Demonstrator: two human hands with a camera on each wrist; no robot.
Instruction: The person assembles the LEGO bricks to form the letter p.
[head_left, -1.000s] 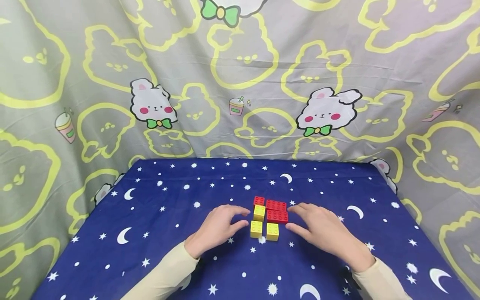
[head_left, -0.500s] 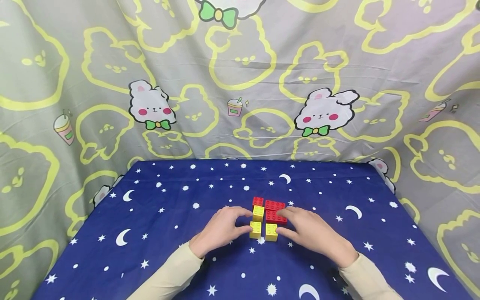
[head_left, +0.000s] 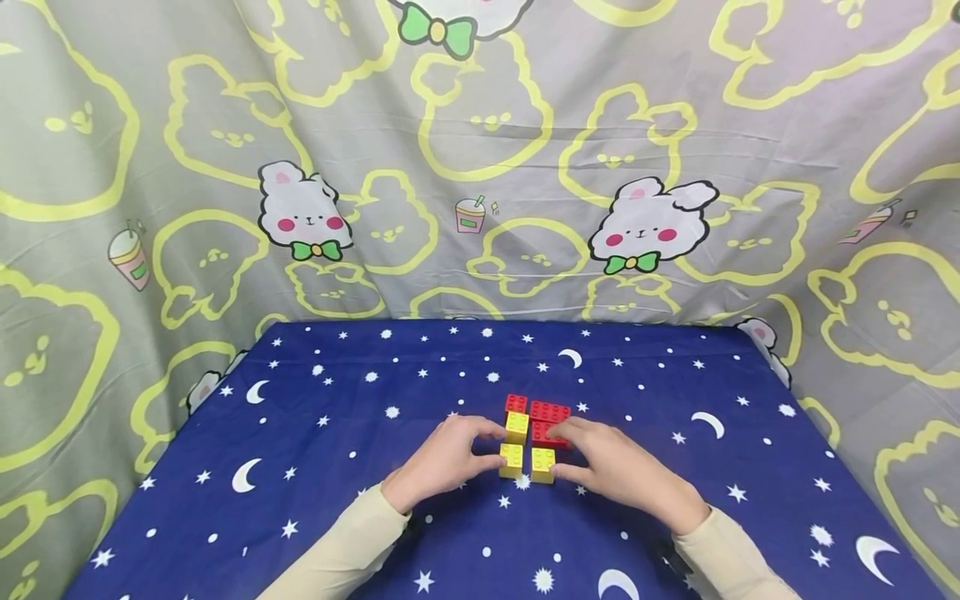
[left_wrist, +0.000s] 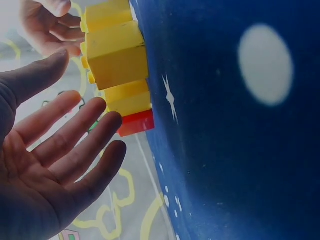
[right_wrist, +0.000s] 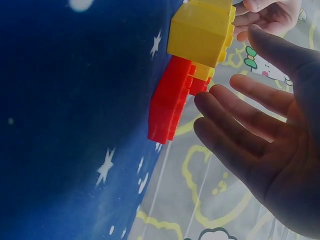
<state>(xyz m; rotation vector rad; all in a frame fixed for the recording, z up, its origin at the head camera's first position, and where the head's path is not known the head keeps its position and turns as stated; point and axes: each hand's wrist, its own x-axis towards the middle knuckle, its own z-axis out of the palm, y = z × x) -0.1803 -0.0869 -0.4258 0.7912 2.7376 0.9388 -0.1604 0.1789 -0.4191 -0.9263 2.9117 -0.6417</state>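
Three yellow toy bricks and three red ones stand grouped on the cloth. Left front is one yellow brick (head_left: pixel 512 461), with a second yellow brick (head_left: pixel 543 466) to its right and a third yellow brick (head_left: pixel 517 427) behind. A small red brick (head_left: pixel 516 403) and two longer ones lie farther back, among them the rear long red brick (head_left: pixel 551 411). My left hand (head_left: pixel 441 457) hovers at the group's left, fingers loosely extended and holding nothing. From the right, my right hand (head_left: pixel 626 468) reaches in, its fingers partly hiding the nearer long red brick (left_wrist: pixel 136 123). Whether its thumb touches a yellow brick, I cannot tell.
A dark blue cloth (head_left: pixel 360 492) with white stars and moons covers the table. Behind and at both sides hangs a grey curtain (head_left: pixel 450 283) with yellow outlines and cartoon rabbits.
My right hand has moved left, in over the bricks' right side. My left hand has come slightly right, closer to the yellow ones. The bricks keep their arrangement.
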